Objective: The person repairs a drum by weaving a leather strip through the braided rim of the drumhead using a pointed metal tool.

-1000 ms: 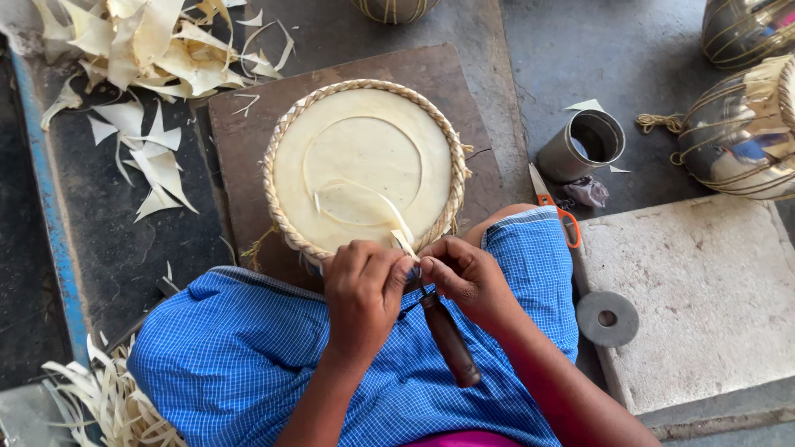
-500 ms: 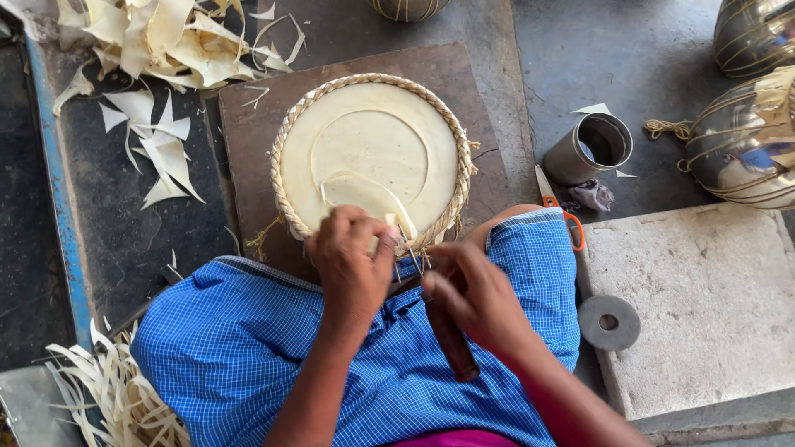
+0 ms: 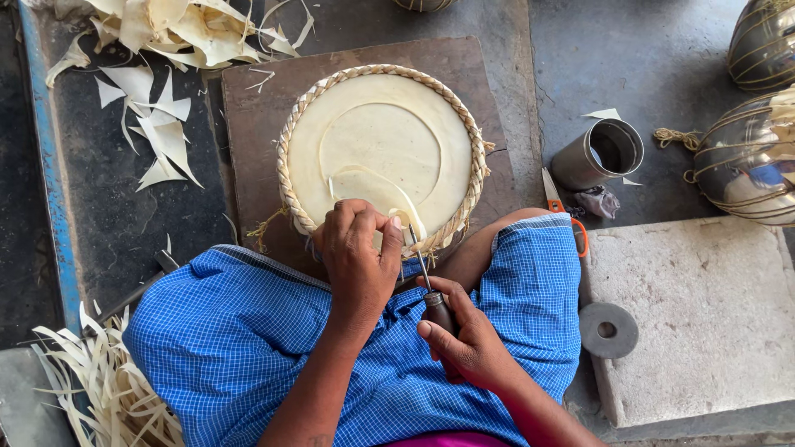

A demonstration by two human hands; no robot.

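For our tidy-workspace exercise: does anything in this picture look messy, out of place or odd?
Yes. Pale leaf scraps lie scattered over the dark floor at upper left, and more strips pile by the person's knee. Orange-handled scissors lie half tucked under the blue cloth.

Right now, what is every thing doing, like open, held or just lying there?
Round woven lid: flat on the brown board, edge pinched by the left hand.
Awl: held by the right hand, tip at the braided rim.
Metal cup: upright, open.
Scissors: lying on the floor, partly hidden.
Leaf strips: scattered loose.
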